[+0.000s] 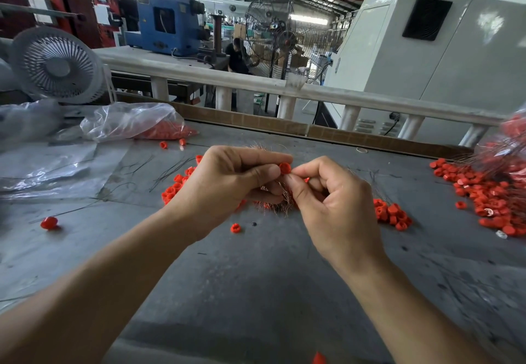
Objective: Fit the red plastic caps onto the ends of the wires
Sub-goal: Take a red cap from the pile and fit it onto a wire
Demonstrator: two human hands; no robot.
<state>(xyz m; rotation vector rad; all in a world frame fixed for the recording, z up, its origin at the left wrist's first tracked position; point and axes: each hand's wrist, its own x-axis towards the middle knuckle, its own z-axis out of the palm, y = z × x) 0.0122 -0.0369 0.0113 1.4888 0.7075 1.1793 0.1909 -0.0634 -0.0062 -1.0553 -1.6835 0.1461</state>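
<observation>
the red cap is the landmark for this report. it sits raised above the grey table, pinched between thumb and forefinger of the left hand, whose other fingers curl round a bundle of thin wires hanging just below the cap. the right hand meets the cap from its right side, thumb and forefinger tips closed together and touching it; a wire between those tips is likely but too fine to confirm.

governing relation: cap and right fingertips are in contact, and the two hands face each other along a roughly left-to-right line. the judgement is that the wire end must enter the cap along that line, so the next move calls for a short push from right to left, with the left hand steadying. both hands are equally near; neither needs to reach.

room: left and below the cap lies a loose heap of caps; right and below it a second heap; far right, a large spread of capped pieces. a plastic bag of caps lies beyond, to the left. the table edge beyond the cap is well apart. the hands work above all these, unobstructed.

risk, as judged: the fine wire bending or missing the cap's opening.
</observation>
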